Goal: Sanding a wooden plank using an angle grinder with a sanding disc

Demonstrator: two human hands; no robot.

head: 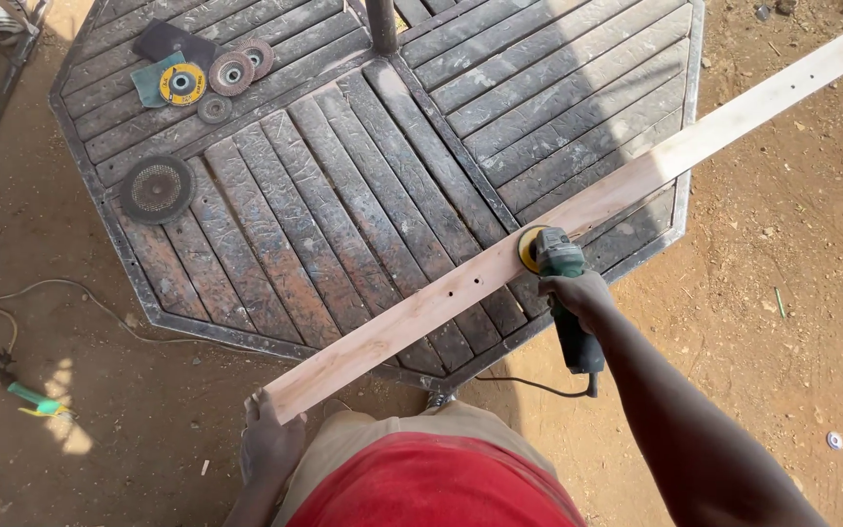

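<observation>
Hidden/cut off: far end of plank [578,210] runs out of frame at top right corner. Left hand [267,444] partly under the plank's near end, fingers mostly out of sight, forearm cut by bottom edge. Sanding disc of grinder [560,283] only half seen, yellow rim peeking at the plank's edge; pad face not visible. Cable [529,386] trails from grinder tail, then lost behind the legs. Post [381,24] at desk centre cut off at top. Object at top left corner too cropped to tell.

Plank: long, narrow, pale wood, lying diagonal across the desk [343,176] from bottom left to top right, both ends overhanging. Near end reddish-tan, far part whiter in sun. Few small drilled holes near mid-length, few more near the far end.

Grips: left grip clenched on the plank's near end, off the desk edge. Right hand [578,293] clenched round the green-black grinder body, disc touching the plank's edge at about mid-length.

Discs and labels: at desk's top left, round disc w/ yellow label [182,83] on a teal scrap, beside two reddish-brown flap discs [231,73] and a smaller one below. Larger dark grey disc [156,188] further down, near left edge. Print too small to make out.

Desk: octagonal, dark scratched slats, metal rim. On dirt ground at left: grey cord [70,288], green-yellow tool [39,401].
</observation>
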